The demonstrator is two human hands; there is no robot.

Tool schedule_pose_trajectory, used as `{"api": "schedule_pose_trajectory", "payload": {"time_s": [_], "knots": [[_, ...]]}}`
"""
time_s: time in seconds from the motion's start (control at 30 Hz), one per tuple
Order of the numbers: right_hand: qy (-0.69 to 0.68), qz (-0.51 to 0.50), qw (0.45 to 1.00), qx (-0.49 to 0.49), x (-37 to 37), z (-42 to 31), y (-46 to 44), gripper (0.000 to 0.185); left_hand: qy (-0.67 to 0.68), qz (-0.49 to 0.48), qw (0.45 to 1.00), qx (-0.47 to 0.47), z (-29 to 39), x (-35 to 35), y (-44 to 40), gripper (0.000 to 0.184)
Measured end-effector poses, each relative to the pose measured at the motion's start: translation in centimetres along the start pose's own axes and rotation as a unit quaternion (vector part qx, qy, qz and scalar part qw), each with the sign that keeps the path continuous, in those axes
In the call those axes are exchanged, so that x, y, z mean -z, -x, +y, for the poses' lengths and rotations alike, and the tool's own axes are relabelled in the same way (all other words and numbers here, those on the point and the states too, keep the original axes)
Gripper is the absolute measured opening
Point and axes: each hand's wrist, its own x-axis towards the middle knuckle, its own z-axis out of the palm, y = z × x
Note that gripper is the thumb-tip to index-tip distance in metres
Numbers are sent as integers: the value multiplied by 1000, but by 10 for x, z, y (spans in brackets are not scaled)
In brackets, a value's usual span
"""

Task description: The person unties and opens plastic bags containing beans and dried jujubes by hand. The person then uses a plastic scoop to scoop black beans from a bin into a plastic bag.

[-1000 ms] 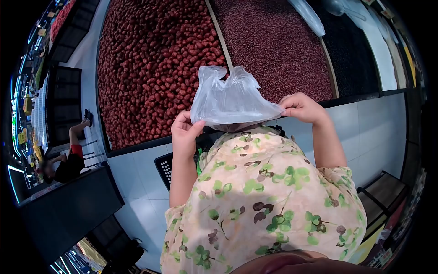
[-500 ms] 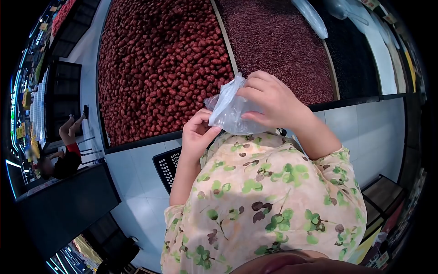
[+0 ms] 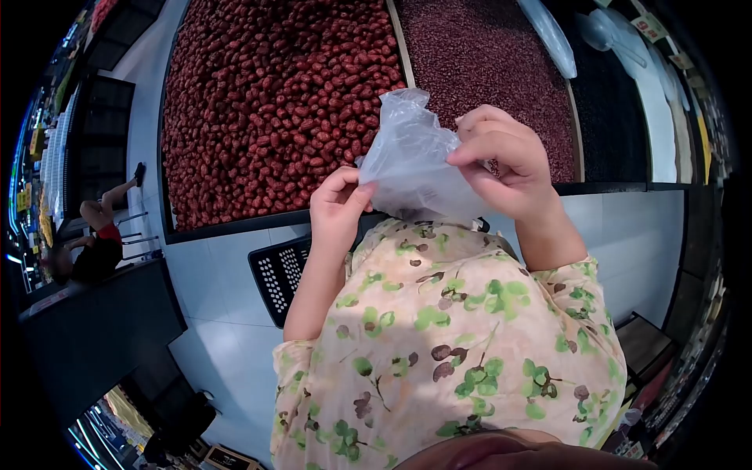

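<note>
One head-worn camera gives a very wide, round-edged view. It faces forward and steeply down from just above the floral shirt (image 3: pixel 470 337), which fills the near part; the hands (image 3: pixel 518 184) lie midway, and on the far side spread jujubes (image 3: pixel 274 102) at left and red beans (image 3: pixel 478 55) to their right.

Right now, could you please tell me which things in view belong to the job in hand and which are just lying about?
In use:
plastic bag
left hand
right hand

Untouched, seemingly just lying about:
red dates
black basket
round scoop
</note>
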Motion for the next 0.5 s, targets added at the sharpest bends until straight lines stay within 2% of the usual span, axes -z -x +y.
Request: {"api": "schedule_pose_trajectory", "payload": {"time_s": [0.1, 0.13, 0.23, 0.33, 0.43, 0.47, 0.5], "knots": [[-52, 8, 999, 6, 2, -19, -3, 24, -10, -13, 999, -35, 4, -16, -9, 7], [-31, 9, 999, 34, 2, -21, -5, 21, -16, -16, 999, -38, 5, -18, -13, 7], [-51, 11, 998, 25, 5, -20, 5, 21, -31, -25, 996, -74, 2, -22, -25, 7], [-80, 12, 992, -93, 4, -21, 18, 35, -36, -13, 996, -77, 6, -26, -29, 9], [-67, -43, 977, -198, -3, -11, 29, 52, 8, -14, 998, -55, 10, -27, -33, 10], [-60, -96, 950, -291, -2, -12, 30, 60, 13, -17, 999, -49, 9, -27, -35, 11], [-15, -106, 956, -271, -5, -8, 32, 60, 18, -17, 998, -53, 9, -27, -36, 11]]}}
